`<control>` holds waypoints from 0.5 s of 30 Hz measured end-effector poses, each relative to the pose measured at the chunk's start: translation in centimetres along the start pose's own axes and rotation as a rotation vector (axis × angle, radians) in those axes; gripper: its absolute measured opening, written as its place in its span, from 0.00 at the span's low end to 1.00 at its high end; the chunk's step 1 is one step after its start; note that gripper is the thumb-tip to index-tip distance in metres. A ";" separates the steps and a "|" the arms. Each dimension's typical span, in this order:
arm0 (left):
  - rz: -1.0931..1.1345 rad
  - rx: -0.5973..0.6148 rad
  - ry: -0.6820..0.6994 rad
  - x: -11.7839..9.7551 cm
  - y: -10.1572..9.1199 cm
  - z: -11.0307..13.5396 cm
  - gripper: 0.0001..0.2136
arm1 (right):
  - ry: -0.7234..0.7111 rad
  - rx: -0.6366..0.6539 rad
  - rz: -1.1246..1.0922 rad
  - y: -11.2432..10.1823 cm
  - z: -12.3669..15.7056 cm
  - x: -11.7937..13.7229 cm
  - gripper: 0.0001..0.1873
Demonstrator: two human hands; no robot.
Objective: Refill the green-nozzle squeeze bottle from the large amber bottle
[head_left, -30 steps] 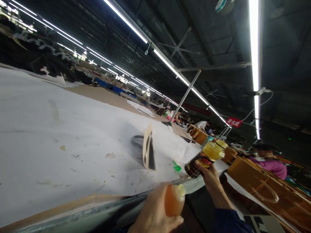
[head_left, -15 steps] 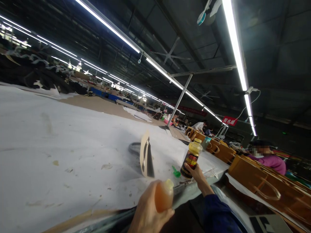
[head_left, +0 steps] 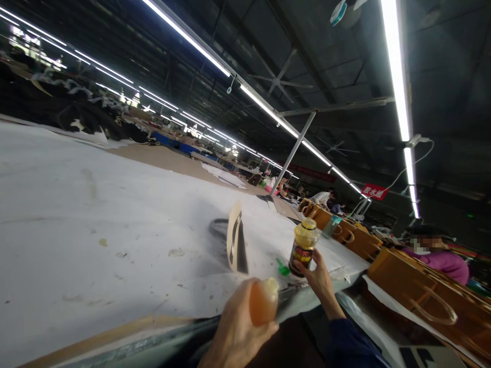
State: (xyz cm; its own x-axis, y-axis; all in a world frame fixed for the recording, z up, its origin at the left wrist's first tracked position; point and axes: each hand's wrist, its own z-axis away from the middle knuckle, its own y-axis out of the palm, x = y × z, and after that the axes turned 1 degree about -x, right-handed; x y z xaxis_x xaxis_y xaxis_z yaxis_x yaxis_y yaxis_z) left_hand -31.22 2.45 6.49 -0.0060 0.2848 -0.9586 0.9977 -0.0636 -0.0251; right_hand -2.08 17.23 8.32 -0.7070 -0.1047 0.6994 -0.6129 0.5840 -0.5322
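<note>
My left hand (head_left: 233,332) is wrapped round a small squeeze bottle (head_left: 263,302) of orange liquid, held above the near edge of the white-covered table (head_left: 95,214). My right hand (head_left: 320,278) grips a large bottle (head_left: 304,246) with a dark label and yellow contents, standing upright on the table near its right edge. A small green cap (head_left: 283,267) lies on the table between the two bottles. A cut card piece (head_left: 236,244) with black print stands just beyond the cap.
Brown paper bags with handles (head_left: 422,296) run along the right side, with a person in a purple top (head_left: 441,258) behind them. More tables and workers stretch into the distance under long strip lights. Small glue spots mark the table cover.
My right hand has brought the large bottle from tilted in the air down to upright on the table. My left hand with the small bottle has barely moved.
</note>
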 end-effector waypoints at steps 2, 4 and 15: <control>-0.008 0.012 -0.024 -0.1 0.0 0.0 0.27 | -0.007 0.018 0.058 0.6 -1.0 0.8 0.22; -0.001 0.022 -0.030 -0.1 -0.1 -0.1 0.28 | 0.022 0.022 0.096 0.9 -1.8 1.1 0.21; 0.003 0.062 -0.055 -0.3 -0.5 0.0 0.28 | 0.139 0.001 0.075 -0.5 -2.5 -1.7 0.19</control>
State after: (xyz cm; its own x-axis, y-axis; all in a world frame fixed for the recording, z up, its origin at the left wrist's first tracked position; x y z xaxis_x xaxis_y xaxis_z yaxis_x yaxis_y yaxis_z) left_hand -31.76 2.40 6.84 -0.0087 0.2320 -0.9727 0.9916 -0.1234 -0.0383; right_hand 0.32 19.17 8.56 -0.6952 0.0512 0.7170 -0.5610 0.5850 -0.5857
